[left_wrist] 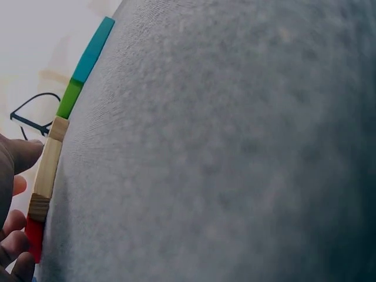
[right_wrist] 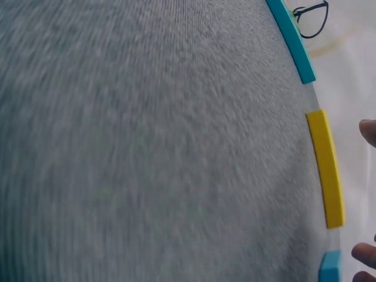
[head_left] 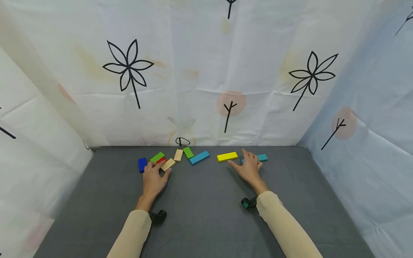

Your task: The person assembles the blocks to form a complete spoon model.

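My left hand (head_left: pixel 153 181) is over the left cluster of blocks, thumb spread from the loosely bent fingers. Closest to it are a red block (head_left: pixel 164 159), partly hidden, and a plain wooden block (head_left: pixel 168 164); whether it touches them I cannot tell. A dark blue block (head_left: pixel 142 165) and a green block (head_left: pixel 157 157) lie beside and beyond its fingers. On the right, my right hand (head_left: pixel 250 170) hovers with fingers spread, gripping nothing. Beneath it a light blue block (head_left: pixel 262 157) is partly covered. A yellow block (right_wrist: pixel 326 167) lies left of its thumb.
Between the hands lie another wooden block (head_left: pixel 178 155), a second green block (head_left: pixel 188 152) and a long light blue block (head_left: pixel 199 157). The grey table (head_left: pixel 200 215) ends at a printed white cloth (head_left: pixel 193 71) behind the blocks.
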{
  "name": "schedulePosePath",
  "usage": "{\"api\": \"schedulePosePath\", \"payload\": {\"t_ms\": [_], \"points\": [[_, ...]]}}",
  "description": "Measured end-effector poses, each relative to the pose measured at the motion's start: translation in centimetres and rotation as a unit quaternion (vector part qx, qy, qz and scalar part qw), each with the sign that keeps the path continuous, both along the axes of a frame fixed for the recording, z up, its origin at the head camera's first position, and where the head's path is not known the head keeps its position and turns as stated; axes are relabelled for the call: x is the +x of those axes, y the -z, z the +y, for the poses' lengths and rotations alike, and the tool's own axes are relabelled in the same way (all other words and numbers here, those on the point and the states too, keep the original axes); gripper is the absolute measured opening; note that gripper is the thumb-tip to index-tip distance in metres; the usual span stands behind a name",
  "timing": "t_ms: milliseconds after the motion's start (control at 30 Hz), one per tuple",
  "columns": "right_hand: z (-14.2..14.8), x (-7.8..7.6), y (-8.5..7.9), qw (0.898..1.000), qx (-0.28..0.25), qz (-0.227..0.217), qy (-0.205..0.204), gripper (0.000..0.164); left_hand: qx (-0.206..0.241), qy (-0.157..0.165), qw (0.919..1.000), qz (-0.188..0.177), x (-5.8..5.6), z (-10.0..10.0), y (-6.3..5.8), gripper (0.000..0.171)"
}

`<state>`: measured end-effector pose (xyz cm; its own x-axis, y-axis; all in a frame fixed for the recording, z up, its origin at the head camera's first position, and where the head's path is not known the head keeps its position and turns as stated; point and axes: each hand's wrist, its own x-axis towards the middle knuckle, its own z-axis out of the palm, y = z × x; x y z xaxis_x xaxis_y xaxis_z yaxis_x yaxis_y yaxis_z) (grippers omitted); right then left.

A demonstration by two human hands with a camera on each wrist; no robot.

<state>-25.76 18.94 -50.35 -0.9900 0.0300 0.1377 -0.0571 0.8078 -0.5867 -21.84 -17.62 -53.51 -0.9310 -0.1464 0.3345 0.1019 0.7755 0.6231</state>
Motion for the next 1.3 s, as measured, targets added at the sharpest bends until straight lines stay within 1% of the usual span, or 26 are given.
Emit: {"api": "schedulePosePath", "payload": {"t_ms": [133,267,400,533,633,800,1033,1300], "points": [[-0.8,-0.4,0.5,1.0,0.003,0.004,0.014,0.094,0.008,-0.008,0.9999,0.003,-0.1,0.2,0.2,0.044],[-1.6,-0.5,0.9,1.0,0.004,-0.002,0.024,0.098,0.013,-0.014,0.9998,0.007,-0.3,0.3,0.5,0.043],[-2.4,-0.6,1.2,0.999,0.008,-0.007,0.03,0.1,0.02,-0.022,0.9996,-0.002,-0.5,0.4,0.9,0.043],[-3.2,-0.9,1.4,0.999,0.011,-0.008,0.045,0.102,0.037,-0.029,0.9988,-0.011,-0.5,0.4,1.0,0.042],[-3.7,-1.1,1.5,0.998,0.011,-0.006,0.058,0.104,0.047,-0.033,0.9983,-0.01,-0.6,0.4,1.1,0.041],[-4.3,-1.4,1.9,0.997,0.007,-0.008,0.072,0.106,0.05,-0.036,0.9981,-0.006,-0.6,0.5,1.1,0.038],[-4.9,-1.6,2.0,0.996,0.001,0.001,0.091,0.1,0.061,-0.034,0.9975,-0.008,-0.5,0.5,1.1,0.04],[-4.8,-2.1,2.1,0.996,0.002,-0.005,0.084,0.09,0.056,-0.042,0.9973,-0.02,-0.8,0.4,1.2,0.041]]}}
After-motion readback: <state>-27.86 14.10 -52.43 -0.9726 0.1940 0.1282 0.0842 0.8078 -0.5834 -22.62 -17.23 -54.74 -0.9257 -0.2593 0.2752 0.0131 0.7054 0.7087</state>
